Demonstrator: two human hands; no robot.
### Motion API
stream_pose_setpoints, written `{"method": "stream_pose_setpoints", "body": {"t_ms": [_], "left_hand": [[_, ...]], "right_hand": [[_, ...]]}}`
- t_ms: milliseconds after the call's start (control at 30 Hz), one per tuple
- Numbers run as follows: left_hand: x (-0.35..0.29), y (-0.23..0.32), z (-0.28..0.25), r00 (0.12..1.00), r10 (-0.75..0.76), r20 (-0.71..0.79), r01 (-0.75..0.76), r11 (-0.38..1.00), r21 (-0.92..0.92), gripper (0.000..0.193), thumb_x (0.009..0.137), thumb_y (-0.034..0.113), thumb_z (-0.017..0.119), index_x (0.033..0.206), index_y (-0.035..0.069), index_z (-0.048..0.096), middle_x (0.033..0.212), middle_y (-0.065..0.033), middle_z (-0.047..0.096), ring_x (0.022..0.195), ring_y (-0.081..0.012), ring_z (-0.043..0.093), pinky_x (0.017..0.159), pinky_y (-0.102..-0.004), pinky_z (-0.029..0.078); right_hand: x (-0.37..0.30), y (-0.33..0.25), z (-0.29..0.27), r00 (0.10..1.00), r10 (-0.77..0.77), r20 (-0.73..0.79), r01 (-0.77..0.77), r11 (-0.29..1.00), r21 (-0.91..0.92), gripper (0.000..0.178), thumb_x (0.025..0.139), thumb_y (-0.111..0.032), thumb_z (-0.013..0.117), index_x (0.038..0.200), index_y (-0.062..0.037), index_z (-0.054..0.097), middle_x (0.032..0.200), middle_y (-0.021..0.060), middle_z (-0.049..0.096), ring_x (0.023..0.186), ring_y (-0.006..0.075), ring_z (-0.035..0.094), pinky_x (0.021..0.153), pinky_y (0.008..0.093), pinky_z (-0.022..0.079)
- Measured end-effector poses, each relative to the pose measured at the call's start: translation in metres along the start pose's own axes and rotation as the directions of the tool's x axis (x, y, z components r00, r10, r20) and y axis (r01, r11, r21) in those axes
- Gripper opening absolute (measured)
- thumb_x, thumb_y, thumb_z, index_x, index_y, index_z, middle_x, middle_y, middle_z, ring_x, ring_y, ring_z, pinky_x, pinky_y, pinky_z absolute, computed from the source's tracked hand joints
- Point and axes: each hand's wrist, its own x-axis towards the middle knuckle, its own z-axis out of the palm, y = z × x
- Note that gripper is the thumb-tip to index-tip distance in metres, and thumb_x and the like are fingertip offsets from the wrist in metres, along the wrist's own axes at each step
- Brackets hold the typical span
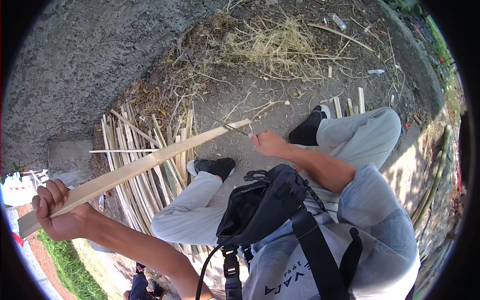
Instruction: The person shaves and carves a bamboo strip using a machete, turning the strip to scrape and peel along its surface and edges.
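Observation:
A long, flat strip of pale bamboo (pixel 155 159) slants across the view, from the lower left to the middle. My left hand (pixel 62 212) is closed around its near, wider end. In my right hand (pixel 270 144) is a thin dark knife (pixel 240 131), its narrow blade lying across the strip near the far tip. The handle is mostly covered by my fingers. Under and beside the strip, several split bamboo strips (pixel 122 175) lie in a loose pile on the ground, left of my left foot.
Curly shavings (pixel 275 47) heap on the ground ahead, below a rough concrete wall (pixel 90 55). My bent legs flank the work, with an unzipped black bag (pixel 255 205) at my waist. A green pole (pixel 432 175) lies right. Part of another person (pixel 142 285) shows at lower left.

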Motion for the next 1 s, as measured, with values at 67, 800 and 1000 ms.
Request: {"method": "stream_pose_setpoints", "body": {"t_ms": [67,800,1000], "left_hand": [[0.001,0.000,0.010,0.993,-0.007,0.119,0.020,0.994,-0.103,0.025,0.073,0.002,0.045,0.059,0.012,0.028,0.057,-0.0014,0.022,0.049,-0.0115,0.020,0.047,-0.0265,0.019],[-0.014,0.005,0.022,0.958,-0.032,0.285,0.086,0.980,-0.181,0.018,0.068,0.002,0.048,0.064,0.011,0.033,0.057,-0.0013,0.023,0.049,-0.0101,0.021,0.047,-0.0253,0.020],[-0.017,-0.002,0.046,0.991,0.085,-0.107,-0.073,0.991,0.108,0.020,0.076,0.001,0.046,0.063,0.009,0.032,0.058,-0.0015,0.027,0.047,-0.0101,0.025,0.045,-0.0249,0.021]], "right_hand": [[0.003,0.031,0.024,1.000,0.023,-0.008,-0.023,1.000,0.012,0.060,0.097,-0.038,0.025,0.086,0.0056,0.064,0.076,0.0290,0.062,0.072,0.0406,0.064,0.076,0.0508,0.050],[0.011,0.040,0.011,0.950,0.251,0.187,-0.293,0.923,0.251,0.066,0.096,-0.039,0.026,0.067,0.0088,0.061,0.050,0.0211,0.056,0.048,0.0360,0.060,0.056,0.0445,0.053],[0.000,0.007,0.000,0.984,0.175,-0.023,-0.165,0.959,0.230,0.064,0.096,-0.038,0.027,0.068,0.0071,0.062,0.058,0.0234,0.059,0.050,0.0337,0.062,0.052,0.0413,0.054]]}}
